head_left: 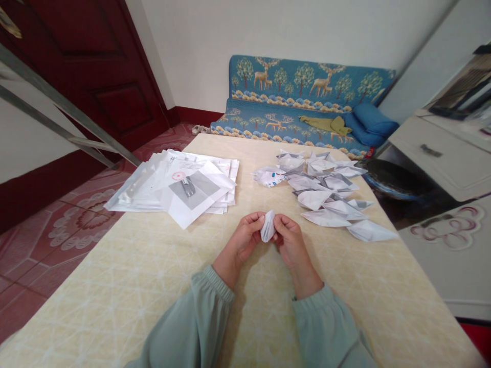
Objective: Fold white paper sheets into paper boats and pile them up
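Observation:
A small folded paper piece, white with greyish creased layers, is held upright between my two hands over the middle of the table. My left hand pinches its left side, thumb in front. On its right side my right hand grips it with thumb and curled fingers. Several folded paper boats lie grouped to the right, beyond my right hand. One of them, a paper boat with blue marks, sits at the group's left edge. To the left is a stack of printed paper sheets, its top sheet turned askew.
The table has a pale yellow patterned cover. Behind it stands a blue sofa with deer patterns, an olive cloth and blue cushions. A white cabinet is at the right; a metal frame and dark red door are left.

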Tool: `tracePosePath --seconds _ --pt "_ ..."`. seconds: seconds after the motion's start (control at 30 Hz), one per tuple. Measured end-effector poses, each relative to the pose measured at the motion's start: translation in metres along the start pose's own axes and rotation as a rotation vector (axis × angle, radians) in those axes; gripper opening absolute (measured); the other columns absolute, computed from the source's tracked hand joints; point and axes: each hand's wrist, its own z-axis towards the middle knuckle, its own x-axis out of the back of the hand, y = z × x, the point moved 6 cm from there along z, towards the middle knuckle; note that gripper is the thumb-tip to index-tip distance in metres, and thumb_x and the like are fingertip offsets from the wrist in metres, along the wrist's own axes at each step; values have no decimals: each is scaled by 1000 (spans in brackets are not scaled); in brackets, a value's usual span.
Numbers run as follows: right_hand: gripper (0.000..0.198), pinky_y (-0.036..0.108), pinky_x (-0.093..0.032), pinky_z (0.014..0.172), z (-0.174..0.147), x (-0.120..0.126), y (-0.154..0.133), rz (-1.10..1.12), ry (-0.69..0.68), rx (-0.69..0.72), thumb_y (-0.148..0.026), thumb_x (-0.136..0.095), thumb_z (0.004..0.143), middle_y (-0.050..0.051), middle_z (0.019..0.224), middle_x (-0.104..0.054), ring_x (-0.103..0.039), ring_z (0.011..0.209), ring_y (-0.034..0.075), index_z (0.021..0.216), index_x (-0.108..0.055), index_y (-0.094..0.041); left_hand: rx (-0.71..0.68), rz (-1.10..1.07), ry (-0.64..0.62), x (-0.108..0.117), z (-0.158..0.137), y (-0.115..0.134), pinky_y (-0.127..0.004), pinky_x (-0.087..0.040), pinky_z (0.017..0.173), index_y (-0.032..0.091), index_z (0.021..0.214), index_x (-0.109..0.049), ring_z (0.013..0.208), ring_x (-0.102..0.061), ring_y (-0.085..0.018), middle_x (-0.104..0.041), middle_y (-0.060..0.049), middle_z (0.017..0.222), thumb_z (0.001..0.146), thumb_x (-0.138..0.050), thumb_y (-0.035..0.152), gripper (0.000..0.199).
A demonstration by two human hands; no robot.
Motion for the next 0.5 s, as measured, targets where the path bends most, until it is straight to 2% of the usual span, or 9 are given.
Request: tracePosePath --seconds 0.1,0.2,0.3,0.4,0.5 --pt "30 21 -27 44 0 0 0 -12 23 23 -43 -67 74 -5 49 -44 -35 44 8 63 -56 -17 -8 -12 8 1 2 0 -24 -43 55 11 75 -62 53 -54 -11 -60 -4 62 67 -75 38 31" --pt "30 20 -27 43 2 4 1 8 66 25 -43 -68 73 -6 47 -43 -35 43 7 63 -57 -17 -37 -17 27 2 3 0 -26 -46 58 12 83 -63 57 -56 -13 -62 -4 70 67 -74 37 31" --pt "28 20 -27 42 3 12 0 -3 155 69 -42 -69 73 -6 46 -44 -36 42 7 66 -59 -17 -146 34 74 3 3 5 -24 -46 59 15 92 -62 61 -58 -12 -64 -2 76 66 -75 31 33" --pt "29 20 -27 40 4 14 -2 -9 185 87 -44 -69 71 -6 45 -43 -35 40 7 67 -60 -17 -241 156 122 3 3 11 -22 -44 58 15 87 -64 61 -58 -11 -65 -2 76 65 -76 29 29" --pt "31 20 -29 40 3 12 -2 3 164 74 -45 -69 69 -6 45 -44 -35 40 7 65 -60 -16 -221 228 125 2 3 10 -23 -44 56 13 84 -66 57 -58 -12 -65 -3 71 67 -73 34 28"
